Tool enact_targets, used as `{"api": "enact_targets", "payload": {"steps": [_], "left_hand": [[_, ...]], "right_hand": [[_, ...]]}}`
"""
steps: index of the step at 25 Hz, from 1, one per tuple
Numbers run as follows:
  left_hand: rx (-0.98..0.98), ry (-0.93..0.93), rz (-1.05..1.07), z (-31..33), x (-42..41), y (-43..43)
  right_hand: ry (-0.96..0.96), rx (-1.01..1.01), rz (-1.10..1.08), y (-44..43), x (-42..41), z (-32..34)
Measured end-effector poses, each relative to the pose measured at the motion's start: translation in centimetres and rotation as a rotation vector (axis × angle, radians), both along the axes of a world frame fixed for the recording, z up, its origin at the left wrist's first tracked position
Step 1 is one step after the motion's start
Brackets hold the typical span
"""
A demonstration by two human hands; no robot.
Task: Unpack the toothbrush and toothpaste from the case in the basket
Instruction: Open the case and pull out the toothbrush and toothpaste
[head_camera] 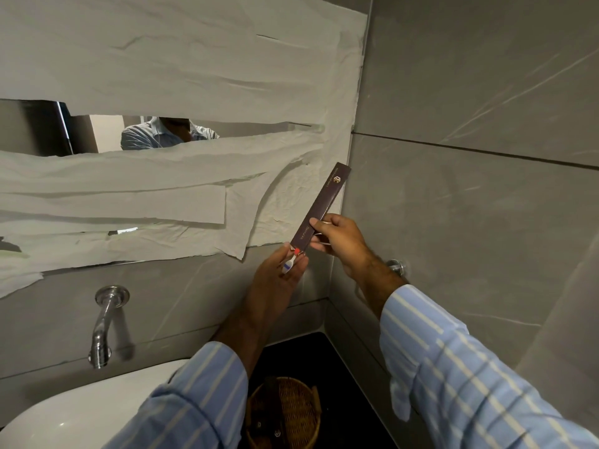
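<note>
A long, dark brown dental-kit case (324, 202) is held up tilted in front of the wall, its lower end open. My right hand (337, 236) grips its lower part. Just below that end, my left hand (282, 270) pinches a small white toothpaste tube with a red cap (291, 259) that sticks out of the case. I cannot make out the toothbrush. A round wicker basket (285, 413) stands on the dark counter below my arms, with small dark items in it.
A white basin (81, 413) lies at the lower left under a chrome wall spout (103, 325). The mirror above is mostly covered with taped paper strips (162, 76). Grey tiled walls meet at a corner on the right, with a chrome knob (397, 265).
</note>
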State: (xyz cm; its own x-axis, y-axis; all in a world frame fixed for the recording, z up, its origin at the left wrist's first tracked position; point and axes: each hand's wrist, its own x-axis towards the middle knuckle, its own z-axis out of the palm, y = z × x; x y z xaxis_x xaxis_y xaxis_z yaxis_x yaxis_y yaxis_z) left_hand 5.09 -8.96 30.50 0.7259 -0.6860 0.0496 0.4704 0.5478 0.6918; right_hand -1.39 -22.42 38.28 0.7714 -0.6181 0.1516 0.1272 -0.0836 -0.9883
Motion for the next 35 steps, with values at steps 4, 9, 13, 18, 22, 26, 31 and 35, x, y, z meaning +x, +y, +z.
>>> {"api": "enact_targets", "payload": {"steps": [4, 9, 13, 18, 22, 26, 31, 35], "left_hand": [[-0.035, 0.140, 0.009, 0.0, -0.3, -0.5], [0.131, -0.044, 0.038, 0.3, -1.2, -0.5], [0.543, -0.400, 0.186, 1.0, -1.3, -0.7], [0.779, -0.737, 0.226, 1.8, -0.3, 0.0], [0.761, -0.710, 0.201, 1.3, -0.3, 0.8], [0.694, -0.597, 0.180, 0.3, -0.2, 2.0], [0.674, -0.507, 0.203, -0.9, 0.4, 3.2], [0.641, -0.413, 0.126, -1.6, -0.1, 3.0]], "right_hand": [[-0.003, -0.016, 0.016, 0.1, 0.1, -0.4], [0.012, 0.038, -0.057, 0.1, 0.5, -1.0], [0.046, 0.032, -0.069, -0.4, 0.4, -1.3], [0.009, 0.047, -0.117, -0.9, -0.1, -1.1], [-0.135, 0.077, -0.250, -1.5, -0.6, -0.2], [-0.266, 0.101, -0.414, -2.1, -1.5, 0.7], [-0.164, 0.067, -0.463, -2.3, -3.1, -0.8], [0.041, 0.089, -0.351, -1.3, -5.0, -3.7]]}}
